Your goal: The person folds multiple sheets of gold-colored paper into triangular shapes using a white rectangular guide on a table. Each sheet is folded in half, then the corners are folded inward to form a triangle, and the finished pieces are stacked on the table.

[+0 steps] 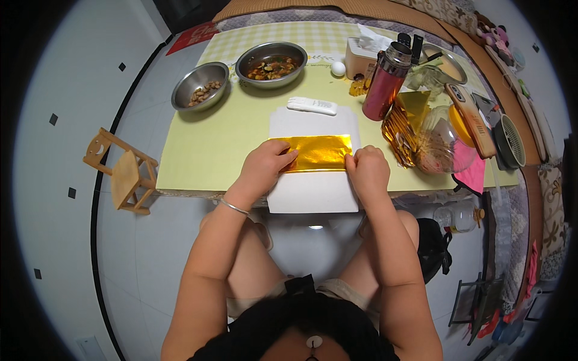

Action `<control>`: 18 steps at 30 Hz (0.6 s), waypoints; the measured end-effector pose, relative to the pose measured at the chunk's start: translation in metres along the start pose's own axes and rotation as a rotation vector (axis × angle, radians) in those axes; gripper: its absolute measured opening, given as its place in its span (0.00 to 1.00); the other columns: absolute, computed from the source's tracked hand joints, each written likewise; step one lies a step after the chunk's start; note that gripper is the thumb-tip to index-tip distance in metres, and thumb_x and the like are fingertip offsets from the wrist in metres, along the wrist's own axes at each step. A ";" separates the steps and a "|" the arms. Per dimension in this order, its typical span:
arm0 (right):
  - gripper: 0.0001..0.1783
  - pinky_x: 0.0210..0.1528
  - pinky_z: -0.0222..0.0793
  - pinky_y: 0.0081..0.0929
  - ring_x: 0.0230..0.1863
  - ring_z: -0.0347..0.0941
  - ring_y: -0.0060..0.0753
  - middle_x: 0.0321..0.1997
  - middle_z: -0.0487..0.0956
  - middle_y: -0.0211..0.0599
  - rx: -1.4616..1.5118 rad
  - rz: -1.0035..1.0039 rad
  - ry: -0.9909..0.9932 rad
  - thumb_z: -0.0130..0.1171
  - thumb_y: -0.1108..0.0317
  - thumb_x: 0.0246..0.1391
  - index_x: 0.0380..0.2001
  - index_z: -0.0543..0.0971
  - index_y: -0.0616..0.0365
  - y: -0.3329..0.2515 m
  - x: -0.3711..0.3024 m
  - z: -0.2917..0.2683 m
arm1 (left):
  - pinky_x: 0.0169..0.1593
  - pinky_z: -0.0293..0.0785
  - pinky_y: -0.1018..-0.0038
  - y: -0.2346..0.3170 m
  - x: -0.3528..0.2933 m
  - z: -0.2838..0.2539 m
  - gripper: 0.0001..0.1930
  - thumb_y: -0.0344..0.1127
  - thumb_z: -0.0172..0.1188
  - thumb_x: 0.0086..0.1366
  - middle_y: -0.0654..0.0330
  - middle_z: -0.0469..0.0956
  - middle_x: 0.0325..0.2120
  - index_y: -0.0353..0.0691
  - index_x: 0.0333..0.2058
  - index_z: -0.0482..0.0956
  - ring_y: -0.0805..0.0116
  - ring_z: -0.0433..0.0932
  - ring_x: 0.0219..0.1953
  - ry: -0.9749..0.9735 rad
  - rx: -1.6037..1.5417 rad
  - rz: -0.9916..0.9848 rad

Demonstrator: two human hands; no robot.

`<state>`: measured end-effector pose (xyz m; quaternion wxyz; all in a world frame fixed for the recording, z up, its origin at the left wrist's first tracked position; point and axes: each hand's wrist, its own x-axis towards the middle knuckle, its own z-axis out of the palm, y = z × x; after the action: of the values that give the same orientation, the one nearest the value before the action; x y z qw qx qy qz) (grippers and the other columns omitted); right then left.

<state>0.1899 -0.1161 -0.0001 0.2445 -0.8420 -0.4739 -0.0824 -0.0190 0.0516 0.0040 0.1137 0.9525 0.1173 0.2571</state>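
A shiny gold foil sheet (319, 151), folded into a wide strip, lies across a white board (313, 195) at the table's near edge. My left hand (265, 165) pinches the strip's left end between thumb and fingers. At the opposite end, my right hand (368, 172) grips the lower right corner, its fingers curled. The white board sticks out a little past the table edge toward me. Just beyond the foil lies a slim white object (312, 106). To the right of my right hand sits a stack of gold foil pieces (400, 133), creased and fanned out.
Two metal bowls stand far left, one with peanuts (205, 94), one with food in broth (271, 68). A pink thermos (388, 81), a tissue box (360, 57), a clear plastic container (442, 141) and a phone (469, 119) crowd the right. A small wooden chair (125, 171) stands left of the table.
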 end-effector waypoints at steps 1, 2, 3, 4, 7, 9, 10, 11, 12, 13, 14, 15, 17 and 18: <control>0.11 0.44 0.72 0.43 0.40 0.76 0.48 0.34 0.80 0.43 -0.005 0.018 -0.034 0.67 0.63 0.50 0.30 0.83 0.61 -0.002 0.000 -0.002 | 0.52 0.77 0.58 -0.002 -0.003 0.000 0.16 0.29 0.65 0.61 0.49 0.81 0.44 0.46 0.48 0.85 0.47 0.78 0.48 -0.024 -0.004 -0.026; 0.11 0.49 0.71 0.44 0.45 0.76 0.49 0.39 0.80 0.45 0.025 -0.045 0.042 0.66 0.65 0.51 0.34 0.83 0.61 -0.002 0.001 -0.003 | 0.54 0.76 0.57 0.001 -0.002 -0.002 0.17 0.32 0.65 0.61 0.48 0.80 0.47 0.47 0.50 0.84 0.45 0.77 0.50 -0.049 -0.014 -0.047; 0.13 0.53 0.70 0.46 0.50 0.76 0.51 0.44 0.81 0.47 0.056 -0.109 0.118 0.64 0.66 0.51 0.39 0.82 0.62 -0.002 0.001 -0.003 | 0.55 0.75 0.56 0.004 -0.001 -0.004 0.18 0.34 0.66 0.61 0.46 0.79 0.49 0.49 0.52 0.84 0.44 0.76 0.51 -0.074 -0.023 -0.068; 0.15 0.58 0.69 0.47 0.54 0.76 0.53 0.49 0.81 0.48 0.087 -0.174 0.194 0.62 0.68 0.52 0.43 0.81 0.62 -0.002 0.002 -0.004 | 0.57 0.74 0.55 0.013 -0.004 -0.006 0.20 0.38 0.66 0.62 0.43 0.77 0.52 0.48 0.54 0.83 0.41 0.75 0.54 -0.112 0.021 -0.053; 0.21 0.71 0.58 0.53 0.67 0.68 0.56 0.62 0.77 0.52 0.021 -0.457 0.189 0.56 0.72 0.54 0.52 0.78 0.64 -0.007 -0.002 0.004 | 0.66 0.63 0.49 0.040 -0.008 -0.005 0.38 0.63 0.61 0.62 0.31 0.65 0.62 0.47 0.65 0.72 0.32 0.64 0.64 -0.265 0.185 -0.027; 0.27 0.76 0.51 0.53 0.73 0.62 0.55 0.68 0.71 0.55 0.066 -0.641 0.002 0.56 0.68 0.57 0.59 0.74 0.68 -0.016 -0.014 0.010 | 0.70 0.56 0.46 0.055 -0.014 -0.003 0.46 0.72 0.58 0.60 0.28 0.61 0.65 0.47 0.68 0.68 0.29 0.60 0.68 -0.265 0.294 -0.021; 0.33 0.76 0.49 0.52 0.75 0.59 0.54 0.71 0.67 0.57 0.108 -0.596 -0.121 0.58 0.61 0.58 0.63 0.70 0.69 -0.023 -0.028 0.012 | 0.72 0.47 0.41 0.052 -0.016 -0.002 0.56 0.80 0.54 0.55 0.27 0.51 0.70 0.43 0.71 0.61 0.30 0.50 0.73 -0.371 0.269 -0.064; 0.39 0.77 0.48 0.50 0.76 0.57 0.54 0.73 0.64 0.59 0.149 -0.549 -0.244 0.60 0.54 0.59 0.67 0.66 0.69 -0.032 -0.040 0.008 | 0.72 0.46 0.41 0.052 -0.020 -0.003 0.57 0.79 0.55 0.54 0.27 0.50 0.70 0.40 0.71 0.60 0.31 0.48 0.74 -0.373 0.265 -0.087; 0.43 0.77 0.47 0.50 0.77 0.55 0.54 0.74 0.62 0.60 0.115 -0.523 -0.281 0.62 0.50 0.58 0.68 0.64 0.70 -0.032 -0.043 0.002 | 0.73 0.45 0.40 0.054 -0.024 -0.004 0.58 0.79 0.56 0.54 0.28 0.49 0.71 0.38 0.71 0.59 0.32 0.46 0.75 -0.376 0.261 -0.114; 0.48 0.78 0.46 0.49 0.77 0.53 0.54 0.75 0.60 0.60 0.080 -0.497 -0.319 0.63 0.46 0.57 0.69 0.62 0.71 -0.030 -0.046 -0.005 | 0.73 0.44 0.40 0.055 -0.028 -0.006 0.59 0.78 0.57 0.54 0.28 0.48 0.71 0.35 0.71 0.58 0.33 0.44 0.75 -0.379 0.257 -0.140; 0.52 0.78 0.46 0.48 0.78 0.52 0.54 0.76 0.58 0.61 0.042 -0.466 -0.355 0.64 0.42 0.56 0.70 0.59 0.71 -0.025 -0.047 -0.012 | 0.73 0.42 0.39 0.055 -0.031 -0.013 0.61 0.77 0.58 0.54 0.29 0.46 0.72 0.29 0.71 0.55 0.36 0.42 0.77 -0.421 0.241 -0.185; 0.53 0.78 0.45 0.48 0.78 0.51 0.54 0.76 0.57 0.61 0.034 -0.406 -0.364 0.64 0.42 0.56 0.70 0.59 0.71 -0.018 -0.046 -0.016 | 0.73 0.42 0.39 0.051 -0.037 -0.015 0.61 0.76 0.59 0.55 0.30 0.46 0.72 0.30 0.71 0.54 0.37 0.42 0.77 -0.421 0.233 -0.223; 0.53 0.78 0.44 0.48 0.79 0.49 0.55 0.76 0.57 0.61 0.021 -0.288 -0.383 0.64 0.41 0.55 0.70 0.59 0.71 -0.002 -0.043 -0.022 | 0.73 0.41 0.39 0.043 -0.050 -0.020 0.59 0.74 0.60 0.56 0.31 0.46 0.73 0.30 0.71 0.54 0.38 0.42 0.77 -0.420 0.219 -0.302; 0.47 0.77 0.47 0.48 0.77 0.53 0.56 0.74 0.60 0.64 0.045 -0.249 -0.320 0.64 0.45 0.57 0.66 0.65 0.73 0.004 -0.042 -0.027 | 0.73 0.46 0.42 0.038 -0.054 -0.019 0.54 0.66 0.64 0.58 0.33 0.52 0.71 0.29 0.70 0.57 0.38 0.46 0.76 -0.362 0.235 -0.300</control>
<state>0.1731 -0.1625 0.0064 0.1728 -0.7736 -0.6088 0.0336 -0.0679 0.0031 0.0054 0.0582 0.9616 0.2640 0.0473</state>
